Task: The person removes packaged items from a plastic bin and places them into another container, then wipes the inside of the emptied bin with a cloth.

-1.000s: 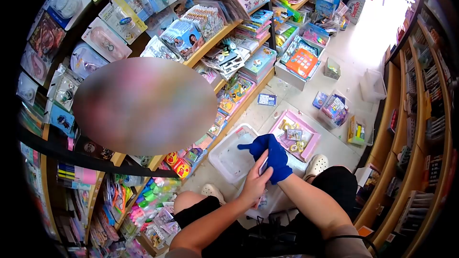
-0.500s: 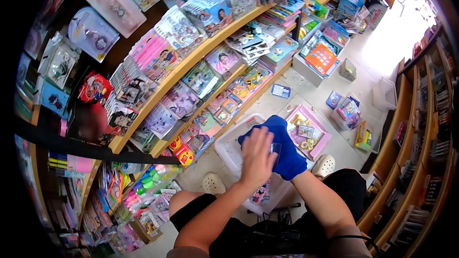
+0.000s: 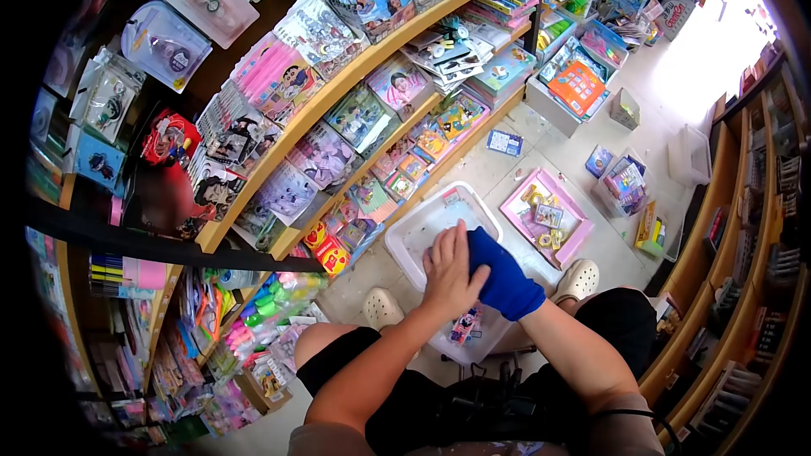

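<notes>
My left hand (image 3: 449, 274) lies with its fingers stretched out, pressed against the blue cloth (image 3: 500, 274). That cloth covers my right hand down to the wrist like a mitten, so its fingers are hidden. Whether anything sits between the two hands, I cannot see. Both are over a white plastic bin (image 3: 405, 255) standing in front of me. Inside the bin, below my left wrist, a small colourful packet (image 3: 466, 324) shows.
A pink tray (image 3: 576, 247) with small gold and card items lies right of the bin. A clear container of packets (image 3: 623, 188) stands beyond it. Shelves of stationery (image 3: 321, 152) rise on the left, wooden shelves (image 3: 726, 262) on the right. A blue card (image 3: 504, 142) lies on the floor.
My left hand has gone from spread and blurred over the cloth to resting at its left side. The cloth has moved slightly down and now looks more compact.
</notes>
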Tool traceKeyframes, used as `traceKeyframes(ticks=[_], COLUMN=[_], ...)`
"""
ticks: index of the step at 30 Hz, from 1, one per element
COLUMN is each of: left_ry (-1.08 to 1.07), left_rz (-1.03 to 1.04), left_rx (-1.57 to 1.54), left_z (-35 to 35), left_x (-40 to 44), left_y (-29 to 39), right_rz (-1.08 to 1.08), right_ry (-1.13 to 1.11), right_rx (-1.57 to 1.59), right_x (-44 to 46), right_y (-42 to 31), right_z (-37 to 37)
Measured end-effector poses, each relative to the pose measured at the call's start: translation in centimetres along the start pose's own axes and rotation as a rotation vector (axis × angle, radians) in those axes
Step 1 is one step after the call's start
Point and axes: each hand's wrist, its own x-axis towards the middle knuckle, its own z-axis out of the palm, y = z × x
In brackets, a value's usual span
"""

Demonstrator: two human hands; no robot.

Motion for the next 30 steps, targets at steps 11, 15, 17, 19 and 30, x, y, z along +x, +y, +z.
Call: traceKeyframes(ticks=[11, 15, 17, 19, 30], left_ry=[-0.146, -0.306, -0.344, -0.351, -0.010], left_rz=[-0.167, -0.422, -0.439, -0.351, -0.479], left_rx=[-0.744, -1.169, -1.174, -1.028, -0.847], left_z=[-0.2, -0.7, -0.3, -0.6, -0.3], left_x=[-0.5, -1.2, -1.9, -2.7, -2.3], left_y=[-1.0, -2.7, -2.8, -1.6, -4.8], right_rz=[-0.179, 0.033, -0.027, 0.014, -0.065], right_ry=[0.135, 0.141, 0.185, 0.226, 0.029], right_rx=[-1.195, -0.760, -0.723, -0.489, -0.567], right_x=[0.2, 0.2, 0.2, 0.3, 0.6], right_y=[-3.0, -5.1, -4.3, -2.2, -0.2], right_z=[-0.8, 0.0, 0.0, -0.2, -0.4])
